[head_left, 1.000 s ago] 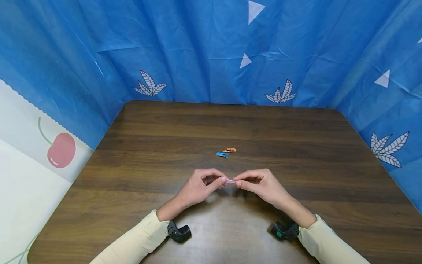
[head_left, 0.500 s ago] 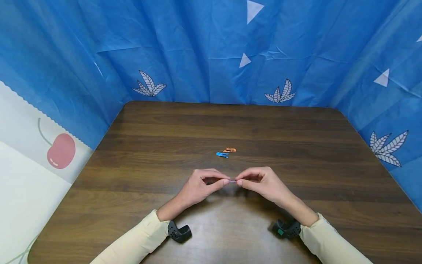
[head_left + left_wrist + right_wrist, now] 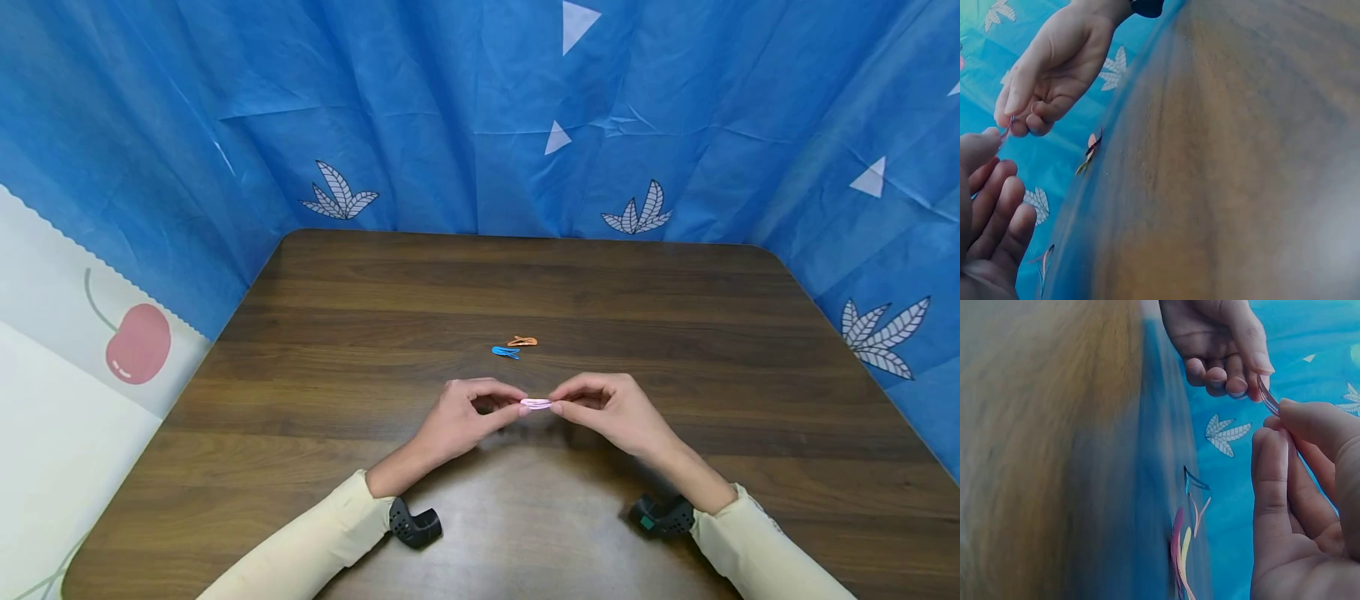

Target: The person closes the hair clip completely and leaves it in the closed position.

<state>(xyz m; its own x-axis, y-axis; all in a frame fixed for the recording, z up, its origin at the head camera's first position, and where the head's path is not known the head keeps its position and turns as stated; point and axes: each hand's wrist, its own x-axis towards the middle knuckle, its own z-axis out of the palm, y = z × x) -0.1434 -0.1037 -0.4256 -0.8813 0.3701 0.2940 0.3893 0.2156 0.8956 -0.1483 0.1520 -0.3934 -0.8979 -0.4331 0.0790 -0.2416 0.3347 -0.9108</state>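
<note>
Between my two hands is a pink snap hair clip (image 3: pixel 536 404), held just above the table. My left hand (image 3: pixel 461 421) pinches one end between thumb and forefinger. At the other end, the thumb and forefinger of my right hand (image 3: pixel 615 412) pinch it too. In the right wrist view the hair clip (image 3: pixel 1267 399) shows edge-on as thin, slightly bowed strips. Beyond the hands, a blue hair clip (image 3: pixel 506 352) and an orange hair clip (image 3: pixel 522 341) lie on the table, both with their parts spread apart.
The wooden table (image 3: pixel 375 292) reaches back to a blue curtain (image 3: pixel 435 117). In the right wrist view, more hair clips, one purple (image 3: pixel 1176 540) and one yellow (image 3: pixel 1185 547), lie on the table; the head view does not show them. Black wrist cameras sit at both cuffs.
Both hands have shifted slightly to the right and away from me with the pink hair clip. Its broader side has turned up towards the head view. The blue and orange clips have stayed put.
</note>
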